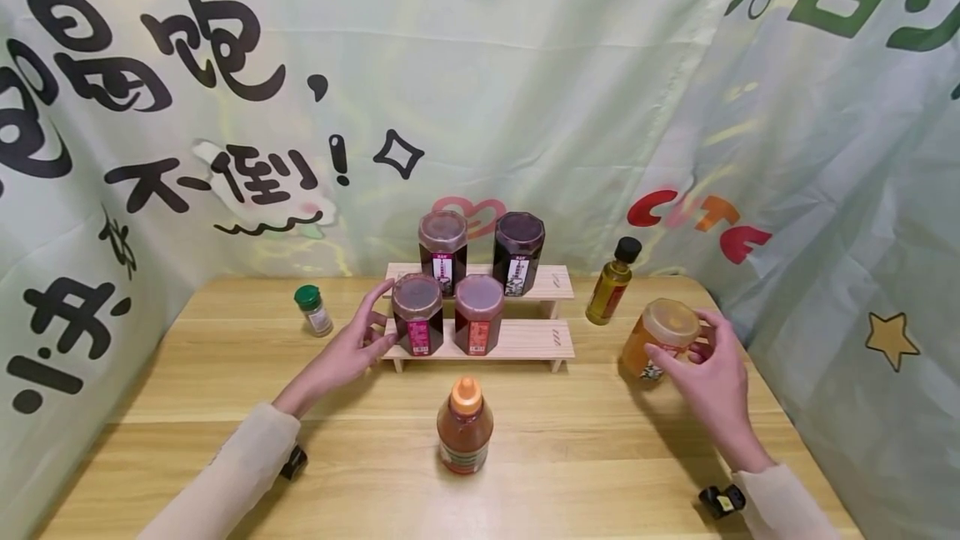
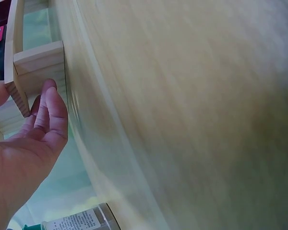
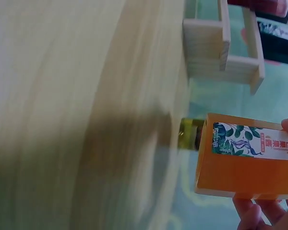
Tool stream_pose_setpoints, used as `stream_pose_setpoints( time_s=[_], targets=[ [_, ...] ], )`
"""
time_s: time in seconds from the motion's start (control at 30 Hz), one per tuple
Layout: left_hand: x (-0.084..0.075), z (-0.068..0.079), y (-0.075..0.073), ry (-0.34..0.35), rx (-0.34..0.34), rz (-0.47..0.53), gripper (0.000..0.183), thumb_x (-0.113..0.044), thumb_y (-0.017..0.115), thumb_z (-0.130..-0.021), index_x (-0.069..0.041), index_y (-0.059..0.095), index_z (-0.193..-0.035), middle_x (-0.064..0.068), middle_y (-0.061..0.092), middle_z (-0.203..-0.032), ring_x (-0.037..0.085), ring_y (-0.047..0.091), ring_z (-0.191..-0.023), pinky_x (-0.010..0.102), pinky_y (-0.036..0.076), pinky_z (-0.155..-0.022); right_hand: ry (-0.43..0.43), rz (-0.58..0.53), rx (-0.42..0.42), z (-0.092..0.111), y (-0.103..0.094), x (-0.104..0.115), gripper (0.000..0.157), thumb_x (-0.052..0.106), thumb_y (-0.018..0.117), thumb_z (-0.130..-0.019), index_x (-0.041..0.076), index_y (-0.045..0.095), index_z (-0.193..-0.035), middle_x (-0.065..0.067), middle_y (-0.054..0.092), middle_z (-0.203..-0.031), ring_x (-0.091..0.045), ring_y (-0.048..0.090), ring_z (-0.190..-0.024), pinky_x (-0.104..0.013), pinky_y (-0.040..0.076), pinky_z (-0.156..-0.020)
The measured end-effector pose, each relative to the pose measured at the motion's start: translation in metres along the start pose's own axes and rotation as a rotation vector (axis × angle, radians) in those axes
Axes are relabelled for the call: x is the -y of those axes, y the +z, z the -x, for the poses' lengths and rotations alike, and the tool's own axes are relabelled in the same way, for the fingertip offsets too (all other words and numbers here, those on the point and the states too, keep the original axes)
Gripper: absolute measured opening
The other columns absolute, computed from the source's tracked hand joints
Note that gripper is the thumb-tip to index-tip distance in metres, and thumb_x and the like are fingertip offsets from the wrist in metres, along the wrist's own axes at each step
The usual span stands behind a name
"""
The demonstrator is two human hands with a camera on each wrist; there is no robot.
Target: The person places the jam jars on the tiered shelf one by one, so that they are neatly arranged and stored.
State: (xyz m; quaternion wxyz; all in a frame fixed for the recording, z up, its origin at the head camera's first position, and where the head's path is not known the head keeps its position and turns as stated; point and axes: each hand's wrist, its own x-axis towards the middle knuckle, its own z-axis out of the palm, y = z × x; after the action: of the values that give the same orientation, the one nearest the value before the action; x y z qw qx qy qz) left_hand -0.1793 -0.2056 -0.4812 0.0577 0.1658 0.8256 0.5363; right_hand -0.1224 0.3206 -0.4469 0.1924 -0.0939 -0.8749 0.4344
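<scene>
My right hand (image 1: 716, 377) grips an octagonal jar of orange jam (image 1: 647, 348) by its upper part, thumb on the near side and fingers on the far side. In the right wrist view, the base of the jam jar (image 3: 245, 158) is raised off the table, its white label showing. At the left end of a two-tier wooden stand (image 1: 525, 338), my left hand (image 1: 352, 352) holds the lower board. The left wrist view puts its thumb above the board (image 2: 12, 62) and its fingers below. Dark jam jars stand on both tiers, two on the lower (image 1: 480, 315), two on the upper (image 1: 519, 252).
An orange-capped sauce bottle (image 1: 465, 432) stands in front of the stand. A small green-capped shaker (image 1: 313, 311) is left of it. Between stand and orange jar is a black-capped oil bottle (image 1: 609, 286). A printed curtain (image 1: 525, 107) hangs behind the wooden table (image 1: 570, 457).
</scene>
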Motion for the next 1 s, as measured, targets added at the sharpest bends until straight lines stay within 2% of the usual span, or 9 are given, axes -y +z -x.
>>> stream_pose_setpoints(
  time_s=[0.13,0.4,0.57,0.67,0.8,1.0],
  targets=[
    [-0.001,0.000,-0.001,0.008,0.002,0.007,0.092,-0.002,0.066,-0.108,-0.034,0.012,-0.176,0.030,0.053,-0.132,0.031,0.066,-0.087,0.045,0.061,-0.059,-0.018,-0.011,-0.011,0.007,0.003,0.011,0.090,0.025,0.099,-0.084,0.013,0.048,-0.157,-0.010,0.062,-0.135,-0.014,0.055,-0.103,-0.011,0.043,-0.085],
    [0.005,0.000,-0.002,0.087,0.001,-0.004,0.091,-0.007,0.065,-0.109,-0.042,0.013,-0.175,0.029,0.054,-0.128,0.027,0.065,-0.083,0.042,0.060,-0.058,-0.085,-0.042,0.005,0.015,0.010,0.026,0.091,0.021,0.100,-0.082,0.012,0.049,-0.156,-0.013,0.065,-0.136,-0.012,0.056,-0.106,-0.015,0.043,-0.088],
    [0.002,0.001,-0.001,0.027,0.003,0.002,0.093,-0.002,0.065,-0.108,-0.042,0.013,-0.175,0.028,0.054,-0.131,0.028,0.065,-0.085,0.043,0.061,-0.061,-0.148,-0.077,-0.011,0.020,0.018,0.034,0.088,0.013,0.101,-0.078,0.008,0.053,-0.152,-0.008,0.065,-0.132,-0.010,0.057,-0.105,-0.016,0.044,-0.088],
    [0.001,0.000,-0.001,0.004,-0.002,0.001,0.094,0.000,0.066,-0.108,-0.035,0.012,-0.176,0.030,0.054,-0.133,0.029,0.065,-0.086,0.045,0.062,-0.061,-0.185,-0.068,-0.023,0.023,0.023,0.039,0.087,0.011,0.101,-0.077,0.005,0.054,-0.150,-0.008,0.065,-0.130,-0.011,0.057,-0.103,-0.018,0.045,-0.088],
    [-0.001,0.000,0.000,0.012,-0.009,0.013,0.094,0.001,0.066,-0.107,-0.030,0.011,-0.176,0.031,0.055,-0.134,0.032,0.065,-0.085,0.047,0.061,-0.060,-0.227,-0.071,-0.027,0.024,0.029,0.048,0.086,0.009,0.100,-0.076,0.003,0.054,-0.148,-0.008,0.065,-0.130,-0.014,0.057,-0.101,-0.020,0.045,-0.088],
    [0.000,0.000,0.000,0.011,-0.009,0.010,0.094,0.002,0.066,-0.107,-0.030,0.011,-0.176,0.031,0.055,-0.134,0.030,0.065,-0.085,0.047,0.061,-0.059,-0.287,-0.085,-0.025,0.023,0.039,0.061,0.087,0.008,0.101,-0.074,0.003,0.054,-0.147,-0.007,0.066,-0.130,-0.016,0.058,-0.099,-0.020,0.044,-0.086]
  ],
)
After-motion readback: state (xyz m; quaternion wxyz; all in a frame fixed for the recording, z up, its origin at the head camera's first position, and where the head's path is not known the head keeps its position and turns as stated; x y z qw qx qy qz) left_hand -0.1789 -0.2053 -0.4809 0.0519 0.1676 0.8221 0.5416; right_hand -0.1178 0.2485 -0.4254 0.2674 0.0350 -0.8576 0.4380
